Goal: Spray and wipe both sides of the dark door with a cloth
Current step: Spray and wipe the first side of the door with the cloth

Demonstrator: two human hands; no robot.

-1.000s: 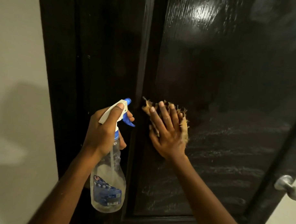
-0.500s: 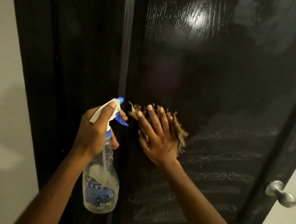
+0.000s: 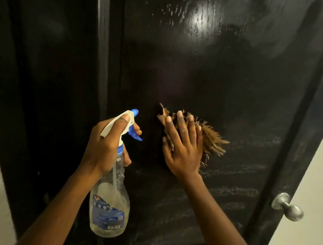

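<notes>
R hand [image 3: 181, 150] flat, fingers [image 3: 180, 126] straight, pressing cloth [image 3: 211, 140] on door [image 3: 213, 78] mid-panel. L hand [image 3: 105, 148] wrapped round spray bottle [image 3: 108, 203], just left of cloth. Wet streaks [image 3: 237, 191] run right and below cloth; R hand nearer, I'd sweep that way.

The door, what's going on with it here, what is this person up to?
A person is cleaning the dark door. Their left hand grips a spray bottle by its neck, with the nozzle pointing at the door. Their right hand presses a frayed brown cloth flat against the panel. Pale wiping streaks run across the panel below the cloth, towards the silver knob.
</notes>
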